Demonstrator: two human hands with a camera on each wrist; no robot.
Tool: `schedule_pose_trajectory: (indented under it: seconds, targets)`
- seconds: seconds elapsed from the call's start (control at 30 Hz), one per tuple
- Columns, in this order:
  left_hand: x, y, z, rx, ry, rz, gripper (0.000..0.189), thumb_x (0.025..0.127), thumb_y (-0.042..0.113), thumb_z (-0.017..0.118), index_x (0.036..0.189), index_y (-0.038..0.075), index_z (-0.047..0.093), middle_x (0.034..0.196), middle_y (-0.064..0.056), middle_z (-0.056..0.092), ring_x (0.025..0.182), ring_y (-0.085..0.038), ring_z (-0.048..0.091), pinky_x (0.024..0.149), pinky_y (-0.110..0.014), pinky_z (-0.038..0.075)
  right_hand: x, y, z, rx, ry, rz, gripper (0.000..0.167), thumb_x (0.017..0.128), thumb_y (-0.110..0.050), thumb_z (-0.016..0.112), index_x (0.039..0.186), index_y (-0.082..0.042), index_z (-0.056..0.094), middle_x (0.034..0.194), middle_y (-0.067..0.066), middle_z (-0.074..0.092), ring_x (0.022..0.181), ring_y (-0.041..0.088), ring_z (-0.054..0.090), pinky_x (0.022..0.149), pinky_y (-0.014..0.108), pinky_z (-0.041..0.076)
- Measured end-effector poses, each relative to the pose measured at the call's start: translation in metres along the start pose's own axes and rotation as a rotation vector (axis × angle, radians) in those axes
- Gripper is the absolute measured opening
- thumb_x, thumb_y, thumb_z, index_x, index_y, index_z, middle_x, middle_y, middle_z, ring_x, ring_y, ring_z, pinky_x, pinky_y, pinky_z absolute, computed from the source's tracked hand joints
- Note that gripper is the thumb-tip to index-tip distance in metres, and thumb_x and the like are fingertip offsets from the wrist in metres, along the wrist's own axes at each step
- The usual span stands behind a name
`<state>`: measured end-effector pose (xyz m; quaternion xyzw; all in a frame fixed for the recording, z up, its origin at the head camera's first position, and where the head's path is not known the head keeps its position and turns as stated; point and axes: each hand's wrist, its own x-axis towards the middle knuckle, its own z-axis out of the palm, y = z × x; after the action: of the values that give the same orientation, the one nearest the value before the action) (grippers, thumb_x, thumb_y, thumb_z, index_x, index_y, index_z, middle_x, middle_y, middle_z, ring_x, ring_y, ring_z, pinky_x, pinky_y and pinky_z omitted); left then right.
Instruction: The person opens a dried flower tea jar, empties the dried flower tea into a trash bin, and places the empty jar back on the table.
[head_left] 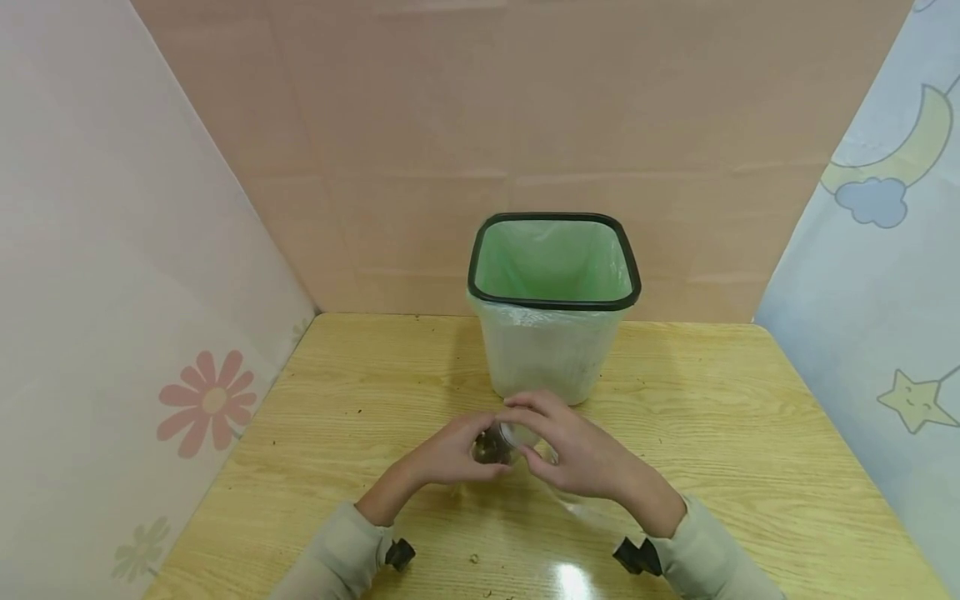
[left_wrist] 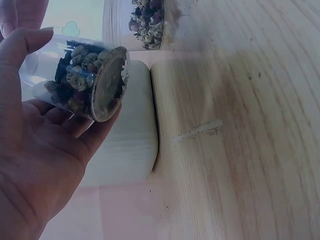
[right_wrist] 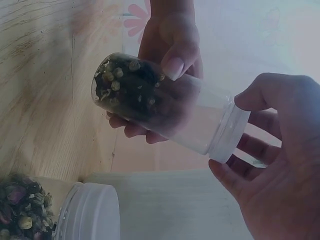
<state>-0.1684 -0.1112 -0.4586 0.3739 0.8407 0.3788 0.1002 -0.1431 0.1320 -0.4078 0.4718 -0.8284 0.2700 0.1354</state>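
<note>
My left hand [head_left: 459, 450] grips a small clear plastic jar [right_wrist: 145, 97] part full of dried flower buds, fingers wrapped round its side. Above the table the jar tilts, its base turned toward the left wrist camera. The white lid [right_wrist: 229, 134] sits at the jar's mouth, and my right hand [head_left: 573, 446] holds it between thumb and fingers. From the left wrist, the buds [left_wrist: 80, 75] show heaped toward the base. A second clear jar [right_wrist: 27, 205] of dried flowers, with a white lid [right_wrist: 97, 212], stands on the table, largely hidden by my right hand in the head view.
Behind my hands stands a bin [head_left: 543, 342] with a black rim [head_left: 555, 305] and a pale green liner. The wooden table [head_left: 360, 392] meets a pinkish back wall [head_left: 390, 150], with patterned panels [head_left: 112, 250] on both sides. Small dark specks lie on the wood.
</note>
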Motion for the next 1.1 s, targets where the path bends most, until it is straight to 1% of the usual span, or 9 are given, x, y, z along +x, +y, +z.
schedule_pose_trajectory:
  seconds: [0.1,0.17,0.37,0.5,0.57,0.7,0.8,0.9,1.1]
  targets:
    - [-0.0004,-0.0005,0.0000,-0.008,-0.010,0.020,0.055,0.090,0.038,0.074,0.138,0.018,0.056,0.119,0.009,0.063,0.106,-0.006,0.059,0.090,-0.027,0.051,-0.0001,-0.0011,-0.0005,0.026,-0.014,-0.010,0.049,0.088,-0.008,0.070,0.136,-0.014,0.061,0.142,0.003,0.051,0.127,0.020,0.052,0.098,0.038,0.053]
    - [-0.0004,-0.0001,-0.0002,-0.020,-0.017,0.024,0.053,0.090,0.037,0.074,0.136,0.017,0.057,0.117,0.010,0.063,0.104,-0.006,0.059,0.089,-0.026,0.051,-0.0001,-0.0017,-0.0005,0.032,-0.014,-0.018,0.050,0.088,-0.007,0.070,0.136,-0.014,0.060,0.142,0.004,0.051,0.128,0.020,0.052,0.098,0.038,0.053]
    - [-0.0009,0.0014,-0.0014,-0.034,-0.031,0.015,0.052,0.090,0.035,0.073,0.132,0.009,0.059,0.111,0.010,0.062,0.098,-0.006,0.059,0.083,-0.025,0.052,0.0002,-0.0021,-0.0003,0.030,-0.004,-0.036,0.052,0.086,-0.004,0.070,0.135,-0.014,0.060,0.144,0.004,0.050,0.128,0.022,0.053,0.097,0.038,0.053]
    - [-0.0016,0.0016,-0.0019,-0.036,-0.035,0.007,0.053,0.090,0.037,0.072,0.133,0.010,0.058,0.112,0.010,0.062,0.100,-0.007,0.059,0.085,-0.026,0.052,0.0001,-0.0024,-0.0006,0.025,-0.005,-0.034,0.051,0.086,-0.004,0.069,0.135,-0.014,0.060,0.145,0.004,0.050,0.128,0.022,0.053,0.096,0.038,0.054]
    - [-0.0020,0.0018,-0.0023,-0.034,-0.036,0.000,0.055,0.091,0.038,0.072,0.136,0.011,0.057,0.115,0.010,0.062,0.103,-0.007,0.059,0.089,-0.027,0.051,0.0002,-0.0026,-0.0009,0.020,-0.007,-0.030,0.051,0.085,-0.004,0.069,0.135,-0.014,0.061,0.145,0.004,0.050,0.129,0.022,0.052,0.097,0.039,0.054]
    - [-0.0030,0.0021,-0.0032,-0.026,-0.041,-0.012,0.058,0.091,0.039,0.071,0.142,0.016,0.055,0.130,0.002,0.064,0.117,-0.008,0.058,0.099,-0.033,0.050,0.0006,-0.0028,-0.0015,0.019,-0.009,-0.031,0.050,0.085,-0.003,0.068,0.134,-0.013,0.061,0.145,0.005,0.050,0.129,0.022,0.052,0.097,0.040,0.053]
    - [-0.0032,0.0019,-0.0034,-0.021,-0.044,-0.014,0.060,0.091,0.039,0.071,0.145,0.020,0.052,0.140,-0.004,0.061,0.126,-0.010,0.055,0.105,-0.036,0.048,0.0006,-0.0029,-0.0018,0.026,-0.012,-0.034,0.050,0.085,-0.002,0.067,0.133,-0.014,0.061,0.145,0.004,0.050,0.129,0.021,0.052,0.097,0.039,0.053]
    - [-0.0029,0.0020,-0.0038,-0.016,-0.044,-0.011,0.061,0.090,0.038,0.072,0.144,0.019,0.052,0.135,-0.002,0.063,0.122,-0.009,0.057,0.103,-0.035,0.049,0.0008,-0.0029,-0.0020,0.033,-0.018,-0.037,0.051,0.085,-0.002,0.067,0.133,-0.015,0.061,0.145,0.002,0.050,0.129,0.019,0.052,0.097,0.037,0.053]
    - [-0.0038,0.0022,-0.0057,-0.024,-0.061,0.022,0.058,0.090,0.034,0.072,0.140,0.011,0.055,0.119,0.008,0.063,0.106,-0.007,0.059,0.091,-0.027,0.051,0.0009,-0.0034,-0.0027,0.062,-0.033,-0.051,0.052,0.085,-0.002,0.067,0.134,-0.019,0.060,0.146,0.000,0.049,0.130,0.016,0.051,0.097,0.034,0.052]
